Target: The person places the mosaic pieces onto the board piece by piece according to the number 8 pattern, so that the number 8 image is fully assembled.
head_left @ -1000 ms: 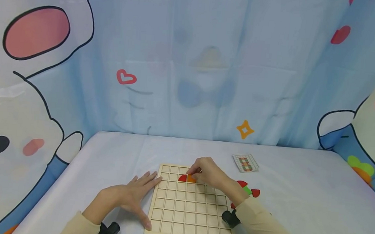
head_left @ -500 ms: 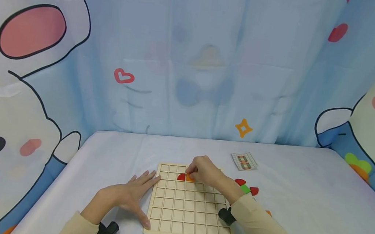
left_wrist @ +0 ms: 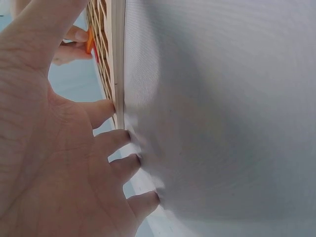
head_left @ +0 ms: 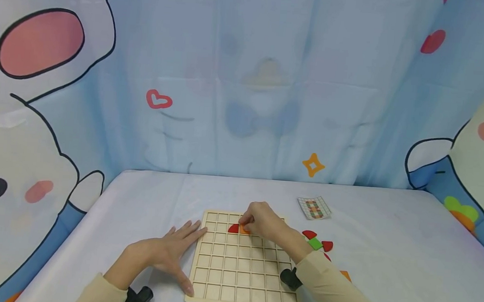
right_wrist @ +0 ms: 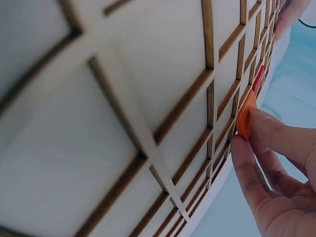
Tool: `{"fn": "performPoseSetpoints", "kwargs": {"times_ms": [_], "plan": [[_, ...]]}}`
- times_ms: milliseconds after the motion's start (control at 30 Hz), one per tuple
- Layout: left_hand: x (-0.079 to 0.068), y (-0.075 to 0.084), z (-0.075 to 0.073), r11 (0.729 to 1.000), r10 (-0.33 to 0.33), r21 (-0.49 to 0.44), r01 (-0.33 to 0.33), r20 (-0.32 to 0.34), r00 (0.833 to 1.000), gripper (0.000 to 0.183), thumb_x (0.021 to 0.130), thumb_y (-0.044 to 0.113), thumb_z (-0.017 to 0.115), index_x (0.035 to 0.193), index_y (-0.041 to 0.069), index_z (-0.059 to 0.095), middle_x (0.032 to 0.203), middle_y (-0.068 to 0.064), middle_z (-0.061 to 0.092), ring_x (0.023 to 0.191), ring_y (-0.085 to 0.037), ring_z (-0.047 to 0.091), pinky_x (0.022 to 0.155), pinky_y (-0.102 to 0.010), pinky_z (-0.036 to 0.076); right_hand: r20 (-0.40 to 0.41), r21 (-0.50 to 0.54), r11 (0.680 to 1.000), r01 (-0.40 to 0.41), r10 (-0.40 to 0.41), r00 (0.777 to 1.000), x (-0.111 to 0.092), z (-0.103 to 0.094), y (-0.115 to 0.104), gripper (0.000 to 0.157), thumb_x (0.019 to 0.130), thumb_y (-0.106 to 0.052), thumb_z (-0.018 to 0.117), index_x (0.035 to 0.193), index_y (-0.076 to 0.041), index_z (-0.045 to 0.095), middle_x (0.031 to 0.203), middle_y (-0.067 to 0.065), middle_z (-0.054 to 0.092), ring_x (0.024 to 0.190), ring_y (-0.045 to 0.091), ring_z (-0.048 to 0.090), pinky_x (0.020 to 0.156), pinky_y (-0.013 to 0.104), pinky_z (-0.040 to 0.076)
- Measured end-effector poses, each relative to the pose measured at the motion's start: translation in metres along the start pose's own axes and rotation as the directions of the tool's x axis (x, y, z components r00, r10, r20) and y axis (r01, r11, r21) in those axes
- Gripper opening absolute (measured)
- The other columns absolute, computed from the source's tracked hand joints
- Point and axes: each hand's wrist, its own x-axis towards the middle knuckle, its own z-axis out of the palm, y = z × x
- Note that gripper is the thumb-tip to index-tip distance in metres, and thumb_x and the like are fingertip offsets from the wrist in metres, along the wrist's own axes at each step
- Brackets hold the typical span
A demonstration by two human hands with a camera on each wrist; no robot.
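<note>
A wooden grid board (head_left: 242, 279) lies on the table. My right hand (head_left: 264, 220) reaches over its far rows and pinches an orange tile (right_wrist: 245, 118) between thumb and fingers. The tile overlaps a grid cell, right beside a red rounded tile (head_left: 233, 228) that sits in the neighbouring cell to the left. My left hand (head_left: 165, 255) is spread along the board's left side, with the thumb at the near corner. In the left wrist view its fingertips (left_wrist: 134, 160) meet the tablecloth and the board's edge.
Right of the board lie loose tiles: a red one (head_left: 309, 234), a green square (head_left: 315, 243), another red one (head_left: 327, 246) and an orange one (head_left: 345, 275) partly behind the right sleeve. A printed pattern card (head_left: 314, 208) lies farther back. A curtain (head_left: 244, 122) hangs behind the table.
The head view has shifted slightly. Both hands keep nearly the same place on the board, the right still pinching the orange tile.
</note>
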Motion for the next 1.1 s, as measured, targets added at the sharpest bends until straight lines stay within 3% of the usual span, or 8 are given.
{"fn": "performPoseSetpoints", "kwargs": {"times_ms": [333, 600, 800, 1100], "plan": [[0.000, 0.000, 0.000, 1.000, -0.001, -0.003, 0.001, 0.006, 1.000, 0.133, 0.068, 0.052, 0.097, 0.169, 0.014, 0.018, 0.175, -0.013, 0.010, 0.162, -0.031, 0.006, 0.129, -0.056, 0.012, 0.004, 0.012, 0.996, -0.091, 0.091, 0.996, 0.000, 0.002, -0.005, 0.015, 0.088, 0.014, 0.075, 0.096, 0.003, 0.082, 0.098, 0.012, 0.078, 0.101, 0.032, 0.073, 0.083, 0.035, 0.063], [0.000, 0.000, 0.001, 1.000, -0.006, -0.003, 0.006, 0.000, 1.000, 0.134, 0.068, 0.051, 0.098, 0.168, 0.014, 0.019, 0.175, -0.013, 0.010, 0.162, -0.031, 0.007, 0.129, -0.056, 0.012, -0.006, 0.021, 0.997, 0.072, -0.072, 0.997, -0.012, -0.006, 0.001, 0.017, 0.086, 0.015, 0.075, 0.100, 0.005, 0.079, 0.095, 0.012, 0.075, 0.086, 0.023, 0.070, 0.076, 0.030, 0.061], [0.000, 0.001, 0.002, 1.000, 0.002, -0.013, -0.002, -0.004, 1.000, 0.134, 0.067, 0.050, 0.098, 0.168, 0.013, 0.019, 0.175, -0.014, 0.011, 0.162, -0.032, 0.007, 0.129, -0.056, 0.011, -0.014, 0.075, 0.995, 0.072, -0.072, 0.997, -0.043, -0.019, 0.006, 0.015, 0.091, 0.010, 0.074, 0.103, 0.002, 0.077, 0.097, 0.008, 0.072, 0.088, 0.018, 0.069, 0.079, 0.027, 0.061], [0.001, 0.002, 0.000, 1.000, 0.007, -0.002, -0.007, 0.015, 1.000, 0.133, 0.068, 0.051, 0.097, 0.168, 0.012, 0.018, 0.175, -0.016, 0.010, 0.162, -0.034, 0.007, 0.128, -0.058, 0.012, 0.085, 0.133, 0.991, 0.033, -0.044, 0.995, -0.116, -0.042, 0.014, 0.014, 0.091, 0.002, 0.078, 0.099, -0.009, 0.076, 0.094, -0.002, 0.069, 0.080, 0.003, 0.060, 0.072, 0.022, 0.057]]}}
